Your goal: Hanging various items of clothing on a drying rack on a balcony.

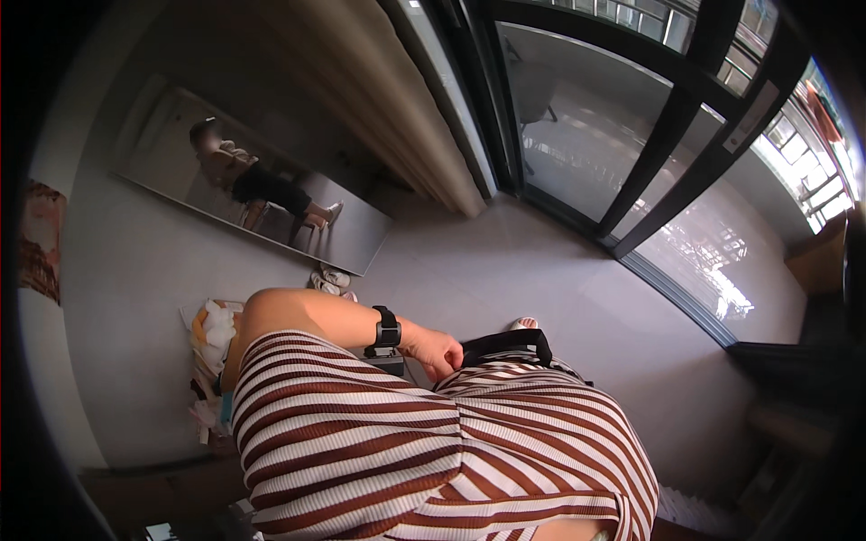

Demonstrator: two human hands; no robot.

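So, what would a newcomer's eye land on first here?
The brown-and-white striped top fills the lower middle, with the left hand, black watch on its wrist, beside black cloth. Upper left, a mirror reflects a seated person; upper right stands a glass door.

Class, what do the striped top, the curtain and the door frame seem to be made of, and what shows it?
Striped top: probably soft ribbed knit, matte; fine ridges cross its stripes.
Curtain: likely woven cloth, dull; it hangs in long folds.
Door frame: perhaps coated metal, dark, with crisp-edged bars; plastic remains possible.
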